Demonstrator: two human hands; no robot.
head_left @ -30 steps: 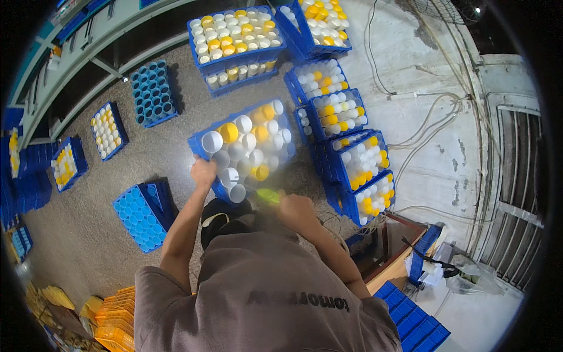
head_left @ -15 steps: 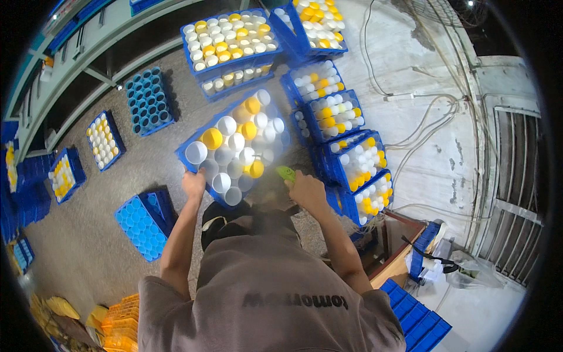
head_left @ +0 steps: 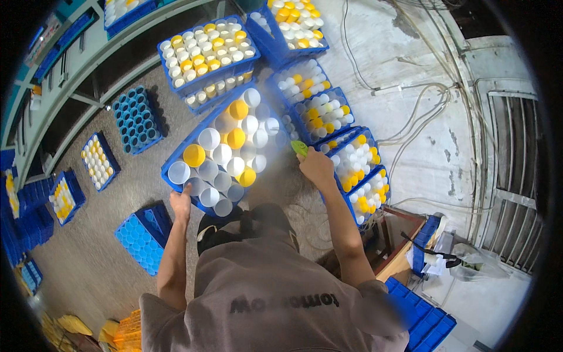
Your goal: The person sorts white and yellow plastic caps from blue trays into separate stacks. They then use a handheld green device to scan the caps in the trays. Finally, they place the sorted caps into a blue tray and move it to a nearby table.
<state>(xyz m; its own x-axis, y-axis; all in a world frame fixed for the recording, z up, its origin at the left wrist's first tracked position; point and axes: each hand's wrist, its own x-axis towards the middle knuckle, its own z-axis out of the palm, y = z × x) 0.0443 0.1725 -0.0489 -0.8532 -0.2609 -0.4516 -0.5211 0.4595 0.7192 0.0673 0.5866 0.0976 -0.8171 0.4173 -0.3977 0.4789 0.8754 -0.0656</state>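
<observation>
Left grip is clasping the crate by its lower-left edge (apparently to steady the cups); right grip is holding a green tool beyond the right edge.

Person's left hand is gripping a blue crate full of white and yellow cups, right hand on some lime-green handheld tool lol.

The grey floor carries a crate of light-blue cups near the left hand's grip, on its left. Farther left stand two small crates of white and yellow cups; ahead, a crate of teal cups. Stacked blue crates stand right of the right hand.
</observation>
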